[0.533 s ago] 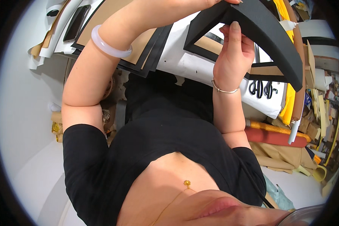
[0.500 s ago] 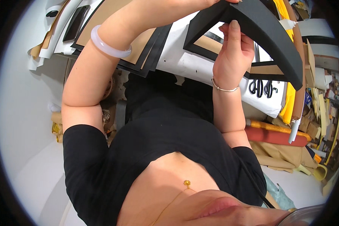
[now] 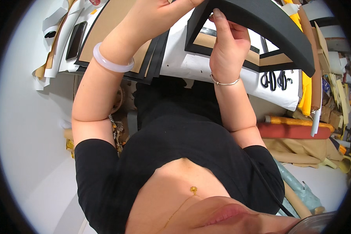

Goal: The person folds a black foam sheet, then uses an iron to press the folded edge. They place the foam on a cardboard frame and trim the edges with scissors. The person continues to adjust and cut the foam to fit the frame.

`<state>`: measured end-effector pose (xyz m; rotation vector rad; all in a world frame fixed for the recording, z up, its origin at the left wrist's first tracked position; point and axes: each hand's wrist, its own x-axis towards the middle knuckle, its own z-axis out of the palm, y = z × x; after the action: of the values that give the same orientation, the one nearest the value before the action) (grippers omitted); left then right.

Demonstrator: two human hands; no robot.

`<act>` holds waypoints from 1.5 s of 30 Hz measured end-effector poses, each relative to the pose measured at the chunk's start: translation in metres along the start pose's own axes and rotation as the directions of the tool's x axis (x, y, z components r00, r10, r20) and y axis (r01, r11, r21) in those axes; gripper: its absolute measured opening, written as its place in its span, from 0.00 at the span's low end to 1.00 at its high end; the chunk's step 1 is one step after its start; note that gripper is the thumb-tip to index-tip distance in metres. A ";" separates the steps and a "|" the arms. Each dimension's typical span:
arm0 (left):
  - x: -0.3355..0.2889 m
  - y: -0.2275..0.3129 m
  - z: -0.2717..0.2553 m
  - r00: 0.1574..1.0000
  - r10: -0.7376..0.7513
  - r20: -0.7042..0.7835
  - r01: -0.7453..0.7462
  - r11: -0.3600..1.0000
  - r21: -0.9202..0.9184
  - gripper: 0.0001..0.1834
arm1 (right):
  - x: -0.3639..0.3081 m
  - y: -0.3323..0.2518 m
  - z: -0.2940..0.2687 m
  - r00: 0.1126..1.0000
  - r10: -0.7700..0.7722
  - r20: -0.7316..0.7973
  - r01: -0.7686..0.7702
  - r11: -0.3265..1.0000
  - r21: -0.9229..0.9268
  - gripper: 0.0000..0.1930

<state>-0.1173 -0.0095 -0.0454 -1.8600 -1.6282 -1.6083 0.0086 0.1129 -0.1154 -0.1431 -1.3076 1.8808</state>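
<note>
A large black-covered frame (image 3: 277, 23) with open sides and some bare tan inner faces stands at the upper right, over the worktable. My right hand (image 3: 232, 43) reaches inside its opening, thumb and fingertips pinched together at the frame's upper left part. The upper edge of the picture cuts off my left hand (image 3: 175, 7). Its thumb stretches toward the frame's left corner, while the other fingers are out of sight. Two pairs of black-handled scissors (image 3: 268, 80) lie beside the frame, on white paper (image 3: 189, 64).
Tan and black boards (image 3: 154, 58) are stacked under my left forearm. A dark phone (image 3: 76, 40) lies farther left, near rolled sheets (image 3: 59, 56). Yellow material (image 3: 306, 91) hangs at the table's right edge. Below it are red (image 3: 296, 131) and orange rolls.
Both hands have moved left along the frame, and the left hand has gone farther out of the picture. The view has shifted slightly, and the frame sits a little higher.
</note>
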 end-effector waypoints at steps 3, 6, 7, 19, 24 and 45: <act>-0.003 -0.003 0.003 0.998 -0.065 -0.009 0.064 0.994 -0.090 0.10 | -0.001 -0.004 0.003 0.999 0.039 0.011 -0.039 0.998 0.041 0.12; -0.004 -0.003 0.006 0.992 -0.125 -0.022 0.119 0.975 -0.187 0.11 | -0.003 -0.004 -0.003 0.994 0.106 0.012 -0.106 0.992 0.063 0.12; -0.004 -0.003 0.007 0.991 -0.135 -0.024 0.128 0.972 -0.197 0.12 | -0.003 -0.004 -0.006 0.991 0.133 0.013 -0.133 0.989 0.066 0.12; -0.002 0.001 0.010 0.996 -0.067 -0.056 0.065 0.997 -0.047 0.06 | 0.002 -0.001 -0.006 0.996 0.066 0.060 -0.071 0.994 0.085 0.12; -0.005 -0.007 0.018 0.989 -0.073 -0.126 0.057 0.990 -0.129 0.08 | 0.002 0.001 -0.008 0.993 0.095 0.065 -0.098 0.994 0.049 0.12; 0.048 0.058 -0.004 0.943 -0.060 0.326 -0.127 0.843 0.522 0.15 | -0.020 -0.072 -0.124 0.967 -0.184 -0.178 0.173 0.982 -0.073 0.31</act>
<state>-0.0825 -0.0059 0.0212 -1.8816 -1.9062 -0.7133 0.1255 0.1989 -0.1192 -0.2162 -1.2067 1.6387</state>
